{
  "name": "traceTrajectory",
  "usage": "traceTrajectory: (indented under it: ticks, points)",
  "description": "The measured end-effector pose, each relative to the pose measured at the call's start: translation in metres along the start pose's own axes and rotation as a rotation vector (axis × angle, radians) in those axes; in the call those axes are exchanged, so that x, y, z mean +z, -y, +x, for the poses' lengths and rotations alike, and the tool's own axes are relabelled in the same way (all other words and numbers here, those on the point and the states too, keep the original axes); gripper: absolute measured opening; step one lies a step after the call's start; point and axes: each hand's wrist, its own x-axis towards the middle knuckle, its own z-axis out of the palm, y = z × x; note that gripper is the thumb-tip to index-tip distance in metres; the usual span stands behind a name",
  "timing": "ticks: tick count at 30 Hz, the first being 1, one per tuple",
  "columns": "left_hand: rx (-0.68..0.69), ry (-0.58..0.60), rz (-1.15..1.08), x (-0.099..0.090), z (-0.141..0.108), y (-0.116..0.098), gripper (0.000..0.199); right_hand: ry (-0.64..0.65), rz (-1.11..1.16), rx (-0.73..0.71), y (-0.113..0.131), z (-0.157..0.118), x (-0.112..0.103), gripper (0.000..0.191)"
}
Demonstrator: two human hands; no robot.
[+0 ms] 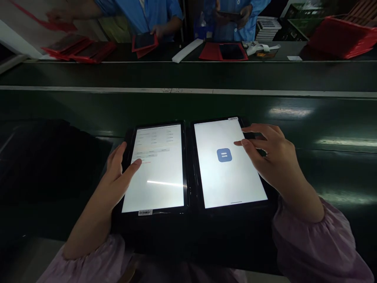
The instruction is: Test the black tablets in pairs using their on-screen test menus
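Observation:
Two tablets with lit white screens lie side by side in front of me. The left tablet [159, 177] shows rows of small text and grey buttons, with a barcode label on its lower edge. My left hand [118, 175] grips its left side, the thumb over the screen and the other fingers at the edge. On the right tablet [232, 181] a blue square icon with two white bars stands mid-screen. My right hand [269, 151] is over that tablet's right edge, fingers apart and holding nothing. Its fingertips are close to the glass; whether they touch, I cannot tell.
Beyond a pale rail [118, 90] runs a dark green bench strip. Red folders [79, 49], a white strip [187, 50], an opened red case [210, 52] and a red stack [341, 37] lie there. Two people in blue [138, 15] handle items across it.

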Motion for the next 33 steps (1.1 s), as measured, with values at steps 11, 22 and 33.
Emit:
traceTrajectory:
  ticks: [11,22,33]
  points:
    - [0.036,-0.048,-0.156,0.009,-0.039,-0.038,0.085,-0.020,0.018,-0.047,0.003,0.000,0.004,0.041]
    - [-0.005,-0.064,-0.125,0.005,-0.009,-0.011,0.083,-0.037,0.019,0.017,-0.014,-0.006,0.006,0.037]
    - [-0.028,-0.124,-0.132,0.011,-0.028,-0.041,0.083,-0.047,0.030,0.003,-0.015,-0.006,0.003,0.037]
